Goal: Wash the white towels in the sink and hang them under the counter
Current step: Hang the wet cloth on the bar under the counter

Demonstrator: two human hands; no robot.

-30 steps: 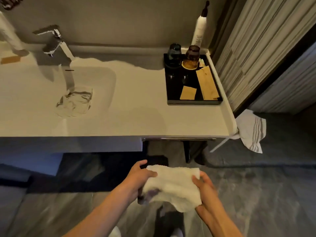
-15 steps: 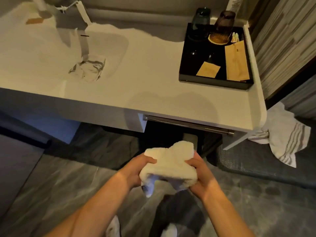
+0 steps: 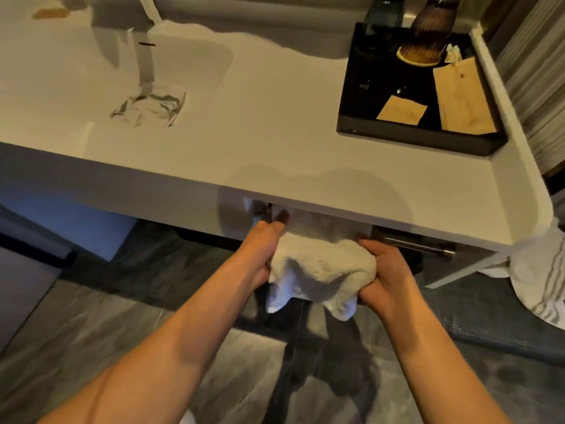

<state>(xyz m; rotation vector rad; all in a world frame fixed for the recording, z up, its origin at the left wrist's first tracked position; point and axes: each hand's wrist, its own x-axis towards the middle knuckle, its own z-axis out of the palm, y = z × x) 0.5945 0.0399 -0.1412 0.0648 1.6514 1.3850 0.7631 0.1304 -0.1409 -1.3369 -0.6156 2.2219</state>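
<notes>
A white towel (image 3: pixel 321 270) is draped over the metal rail (image 3: pixel 415 244) just under the front edge of the white counter (image 3: pixel 275 142). My left hand (image 3: pixel 263 252) grips the towel's left side and my right hand (image 3: pixel 382 270) grips its right side. The towel's far half goes up under the counter and is partly hidden. A second crumpled white towel (image 3: pixel 149 107) lies in the sink basin (image 3: pixel 76 87), below the faucet spout (image 3: pixel 146 7).
A black tray (image 3: pixel 419 139) with two dark glasses and paper packets sits at the counter's right end. A striped towel (image 3: pixel 538 280) hangs off the counter's right corner. A dark mat (image 3: pixel 489 319) lies on the grey tile floor.
Both hands carried the towel up and forward from waist height to the rail under the counter. My view moved closer to the counter and tilted down.
</notes>
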